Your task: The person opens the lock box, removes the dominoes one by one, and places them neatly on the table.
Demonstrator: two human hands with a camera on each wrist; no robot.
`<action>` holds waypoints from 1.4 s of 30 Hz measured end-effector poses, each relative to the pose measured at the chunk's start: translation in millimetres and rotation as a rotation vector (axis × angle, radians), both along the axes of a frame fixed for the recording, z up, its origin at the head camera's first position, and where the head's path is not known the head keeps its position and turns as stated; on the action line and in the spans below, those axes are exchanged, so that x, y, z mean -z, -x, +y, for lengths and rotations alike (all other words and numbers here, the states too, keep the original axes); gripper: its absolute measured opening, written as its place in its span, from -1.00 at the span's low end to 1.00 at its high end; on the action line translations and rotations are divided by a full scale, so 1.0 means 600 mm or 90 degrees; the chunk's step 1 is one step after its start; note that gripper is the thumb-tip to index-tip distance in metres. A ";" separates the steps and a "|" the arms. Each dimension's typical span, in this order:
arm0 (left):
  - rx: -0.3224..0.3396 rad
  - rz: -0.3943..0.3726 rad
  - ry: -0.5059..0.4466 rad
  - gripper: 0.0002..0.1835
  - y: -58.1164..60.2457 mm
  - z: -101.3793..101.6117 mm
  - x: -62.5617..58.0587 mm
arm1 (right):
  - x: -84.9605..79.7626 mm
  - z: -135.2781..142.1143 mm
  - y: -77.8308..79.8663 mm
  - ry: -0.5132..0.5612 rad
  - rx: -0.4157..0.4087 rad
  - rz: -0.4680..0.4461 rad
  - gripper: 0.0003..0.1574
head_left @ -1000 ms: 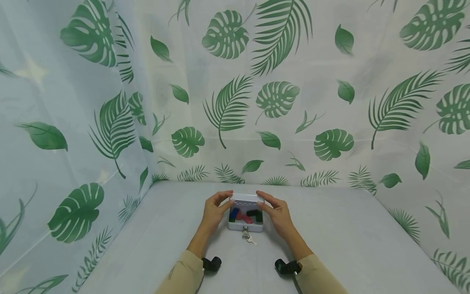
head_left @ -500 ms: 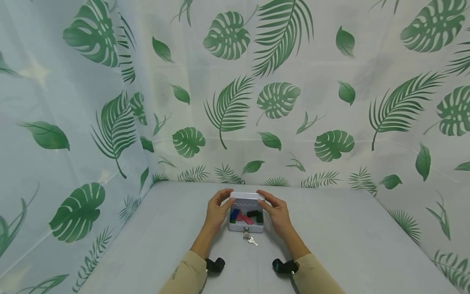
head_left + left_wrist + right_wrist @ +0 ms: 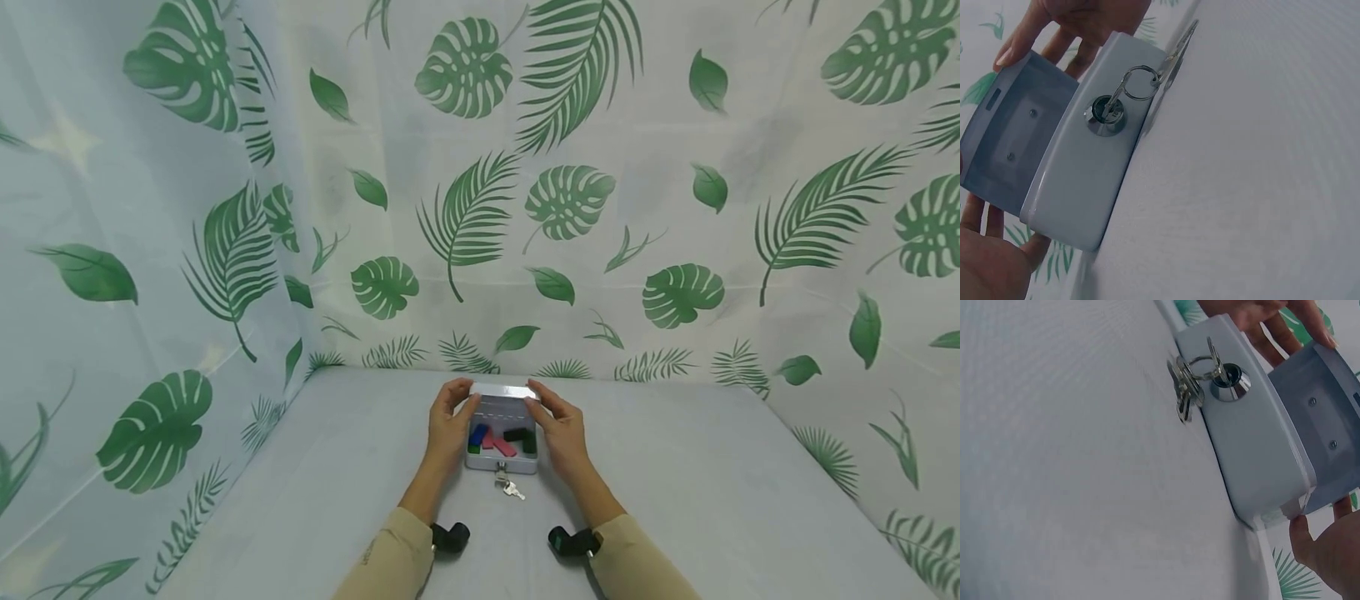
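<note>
A small light-grey cash box (image 3: 501,466) sits on the table, its hinged lid (image 3: 504,392) raised over the back. Both hands hold the lid at its side edges, the left hand (image 3: 448,423) on the left and the right hand (image 3: 562,427) on the right. Each thumb lies on the front edge, with fingers behind. Inside are a blue block (image 3: 479,434), pink blocks (image 3: 504,447) and dark green or black blocks (image 3: 517,434). A key in the front lock (image 3: 1105,114) carries a ring with more keys (image 3: 1186,387). The wrist views hide the contents.
The box rests on a pale grey table (image 3: 300,500). White sheets with green leaf prints (image 3: 585,333) stand behind and to the sides. A black wrist camera (image 3: 450,537) sits on the left wrist, another black camera (image 3: 572,542) on the right.
The lid's front edge has risen a little in the head view, showing more of its inside. Both wrists have come slightly inward. The box and blocks stay in place.
</note>
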State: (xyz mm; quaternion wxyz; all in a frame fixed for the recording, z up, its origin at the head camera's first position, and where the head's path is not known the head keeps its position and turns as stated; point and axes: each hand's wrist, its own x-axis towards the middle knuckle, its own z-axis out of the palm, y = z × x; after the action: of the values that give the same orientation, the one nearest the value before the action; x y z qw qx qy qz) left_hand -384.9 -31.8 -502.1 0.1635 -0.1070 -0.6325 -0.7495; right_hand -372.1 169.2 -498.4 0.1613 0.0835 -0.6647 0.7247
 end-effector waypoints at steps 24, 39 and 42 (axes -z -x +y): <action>-0.089 -0.017 0.013 -0.68 0.013 0.027 -0.010 | -0.003 -0.033 0.017 0.011 0.086 -0.055 -0.45; -0.044 -0.001 0.050 -0.57 0.010 0.021 -0.006 | -0.019 -0.017 0.024 -0.056 0.053 -0.064 -0.49; -0.040 0.000 0.067 -0.52 0.009 0.021 -0.005 | -0.021 -0.015 0.025 -0.059 0.045 -0.073 -0.51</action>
State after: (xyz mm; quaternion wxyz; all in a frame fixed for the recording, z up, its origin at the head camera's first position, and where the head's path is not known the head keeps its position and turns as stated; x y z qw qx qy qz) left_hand -390.1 -19.1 -499.0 0.1811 -0.0957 -0.6741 -0.7097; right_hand -387.0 160.2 -485.9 0.1447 0.0258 -0.7082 0.6906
